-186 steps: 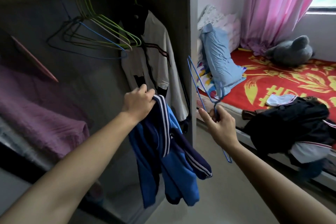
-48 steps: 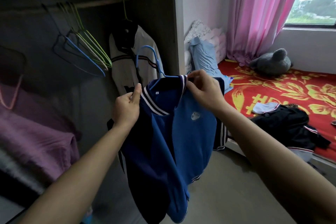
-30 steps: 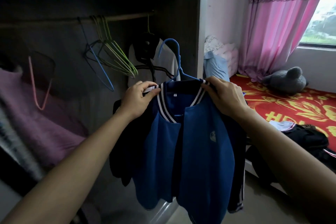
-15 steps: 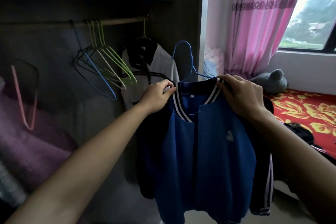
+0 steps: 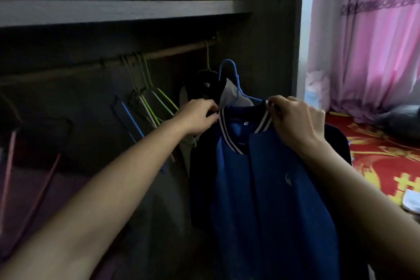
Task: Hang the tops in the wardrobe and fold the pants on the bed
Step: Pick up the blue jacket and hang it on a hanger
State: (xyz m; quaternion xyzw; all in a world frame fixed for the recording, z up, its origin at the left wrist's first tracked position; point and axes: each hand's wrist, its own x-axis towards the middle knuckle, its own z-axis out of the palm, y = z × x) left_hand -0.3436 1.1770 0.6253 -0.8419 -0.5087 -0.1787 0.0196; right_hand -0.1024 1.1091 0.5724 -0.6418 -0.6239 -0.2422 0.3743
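1. Left hand [image 5: 200, 116]: fingers pinched on the left side of the striped collar of a blue jacket [image 5: 261, 188].
2. Right hand [image 5: 295, 118]: fingers curled over the right side of the same collar and shoulder. The hands are apart, one at each end of the neckline.
3. Jacket sits on a blue hanger [image 5: 236, 82], front facing the camera, body hanging straight down in front of the open wardrobe [image 5: 268, 29].
4. Hanger hook stands upright above the collar, below the rail [image 5: 159, 54] and not on it.
5. On the rail, just behind the hook: a white and dark top [image 5: 229, 95] on a green hanger [image 5: 207, 61].
6. Further left on the rail: a bunch of empty hangers [image 5: 150, 102]. A pink hanger [image 5: 9, 166] shows at the far left edge.
7. Shelf [image 5: 113, 11] runs above the rail.
8. To the right: pink curtain [image 5: 368, 41] and a bed [image 5: 386, 166] with a red and yellow cover.
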